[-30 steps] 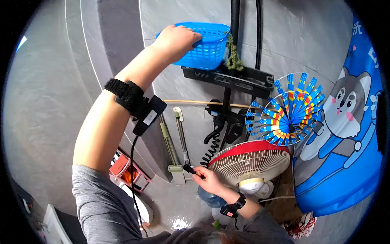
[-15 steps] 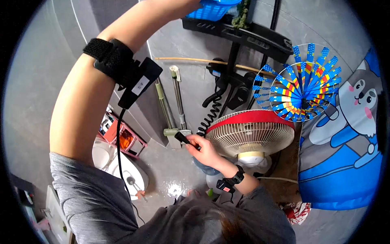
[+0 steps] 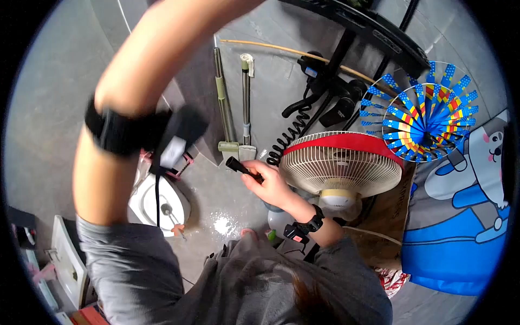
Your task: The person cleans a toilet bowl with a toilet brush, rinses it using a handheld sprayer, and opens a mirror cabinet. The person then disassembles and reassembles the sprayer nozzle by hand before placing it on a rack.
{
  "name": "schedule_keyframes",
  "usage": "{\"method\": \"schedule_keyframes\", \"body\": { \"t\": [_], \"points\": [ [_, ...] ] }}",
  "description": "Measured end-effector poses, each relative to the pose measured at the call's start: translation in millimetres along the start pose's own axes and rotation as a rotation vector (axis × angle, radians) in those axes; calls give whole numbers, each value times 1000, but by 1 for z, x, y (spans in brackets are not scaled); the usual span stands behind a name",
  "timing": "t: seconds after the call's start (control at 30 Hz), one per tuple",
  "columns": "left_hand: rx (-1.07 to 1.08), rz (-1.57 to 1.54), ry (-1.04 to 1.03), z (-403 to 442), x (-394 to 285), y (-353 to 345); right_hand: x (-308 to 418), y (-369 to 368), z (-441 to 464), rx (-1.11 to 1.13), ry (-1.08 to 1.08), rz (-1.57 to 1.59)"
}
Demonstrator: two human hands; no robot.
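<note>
Grey bathroom floor [image 3: 206, 200], bright patch [image 3: 225, 225]; right hand [image 3: 271, 188], fingers [image 3: 251, 183] curled round black cylinder [image 3: 235, 164]; left hand: cannot tell.

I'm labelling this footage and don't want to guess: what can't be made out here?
All in the head view:
Left hand, and anything in its grip: cut off by the top edge.
Gripped part of the black item: covered by the right hand.
White label on the left arm: writing blurred.
Black shelf: cut by top edge.
</note>
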State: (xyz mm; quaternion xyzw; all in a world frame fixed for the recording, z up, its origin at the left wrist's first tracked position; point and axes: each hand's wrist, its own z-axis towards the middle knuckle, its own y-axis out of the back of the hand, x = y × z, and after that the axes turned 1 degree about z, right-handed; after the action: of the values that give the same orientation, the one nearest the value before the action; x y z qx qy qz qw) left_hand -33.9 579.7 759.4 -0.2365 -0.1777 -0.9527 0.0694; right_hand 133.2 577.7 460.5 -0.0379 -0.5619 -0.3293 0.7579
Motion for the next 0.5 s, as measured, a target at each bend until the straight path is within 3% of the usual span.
{"method": "schedule_keyframes", "body": {
  "t": [0.03, 0.1, 0.2, 0.3, 0.5],
  "points": [
    [-2, 0, 1, -12, -9, 14, 1, 0, 3, -37, 91, -2],
    [58, 24, 229, -62, -33, 44, -1, -7, 6, -1, 80, -34],
    [196, 20, 569, -139, -66, 78, -12, -20, 14, 147, 341, -335],
    [372, -51, 987, -228, -100, 103, -21, -38, 17, 144, 394, -375],
    [483, -14, 1291, -301, -146, 133, -41, -61, 15, 176, 327, -405]
  ]
}}
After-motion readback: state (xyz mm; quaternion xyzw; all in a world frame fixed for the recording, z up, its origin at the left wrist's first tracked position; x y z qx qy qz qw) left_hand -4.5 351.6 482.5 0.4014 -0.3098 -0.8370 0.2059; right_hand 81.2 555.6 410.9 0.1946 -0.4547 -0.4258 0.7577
